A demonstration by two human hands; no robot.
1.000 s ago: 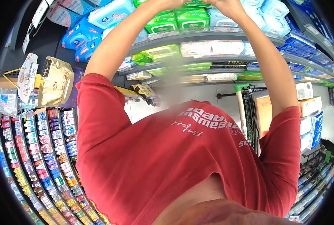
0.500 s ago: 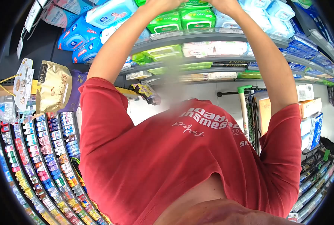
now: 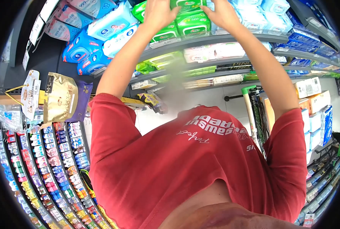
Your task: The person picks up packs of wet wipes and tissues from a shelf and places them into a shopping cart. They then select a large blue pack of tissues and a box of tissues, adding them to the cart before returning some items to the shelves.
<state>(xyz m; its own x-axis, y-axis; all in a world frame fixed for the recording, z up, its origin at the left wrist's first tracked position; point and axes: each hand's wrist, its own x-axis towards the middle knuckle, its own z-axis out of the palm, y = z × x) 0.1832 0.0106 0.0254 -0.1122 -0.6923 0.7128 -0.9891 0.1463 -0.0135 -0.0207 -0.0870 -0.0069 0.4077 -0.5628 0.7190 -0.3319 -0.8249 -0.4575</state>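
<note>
Both of my arms reach up to a shelf (image 3: 212,38) stacked with green wet-wipe packs (image 3: 193,23). My left hand (image 3: 159,13) lies over the left side of the top green pack (image 3: 186,4). On that pack's right end sits my right hand (image 3: 220,13), fingers curled around it. The pack is held between the two hands, above the other green packs. My red T-shirt fills the lower middle of the view.
Blue and white wipe packs (image 3: 82,45) lie left of the green ones, pale blue packs (image 3: 261,11) to the right. A gold bag (image 3: 61,97) hangs at the left above racks of small items (image 3: 51,160). Stacked boxes (image 3: 311,110) and a green-topped handle (image 3: 248,107) stand right.
The view has tilted, so both hands now show in full instead of being cut off at the top. They stay closed on the green pack at the shelf.
</note>
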